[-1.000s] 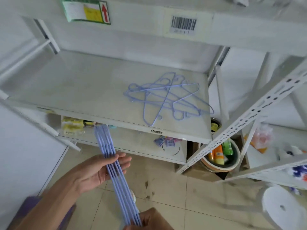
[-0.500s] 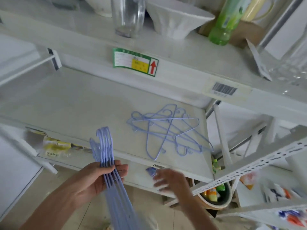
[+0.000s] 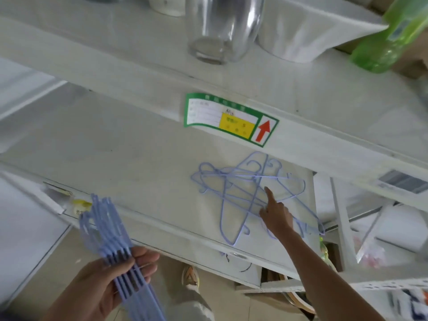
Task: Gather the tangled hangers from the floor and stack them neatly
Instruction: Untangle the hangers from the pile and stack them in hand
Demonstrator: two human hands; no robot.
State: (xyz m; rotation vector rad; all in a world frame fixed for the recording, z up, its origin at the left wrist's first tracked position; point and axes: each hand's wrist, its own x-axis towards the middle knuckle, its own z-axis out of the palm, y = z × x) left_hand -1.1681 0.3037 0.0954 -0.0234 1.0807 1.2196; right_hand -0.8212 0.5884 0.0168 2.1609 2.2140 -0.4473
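My left hand [image 3: 108,283], lower left of the frame, grips a bundle of hangers [image 3: 111,237]. My right hand [image 3: 274,213] reaches out at centre right, forefinger straight, touching the tangled hangers [image 3: 234,181] on the shelf [image 3: 139,163].

A clear glass jar [image 3: 223,31] and a green bottle [image 3: 386,40] stand on the upper shelf [image 3: 115,56], above a green label [image 3: 229,119].

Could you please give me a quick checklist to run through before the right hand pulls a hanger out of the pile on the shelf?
1. Left hand grips the stacked hangers: ok.
2. Stack aligned, hooks together: ok.
3. Right hand reaches the tangled hangers on the shelf: ok, index finger extended onto them.
4. One hanger gripped: not ok.
5. Pile free of tangles: not ok, wires cross.
6. Which hanger lies on top: cannot tell.
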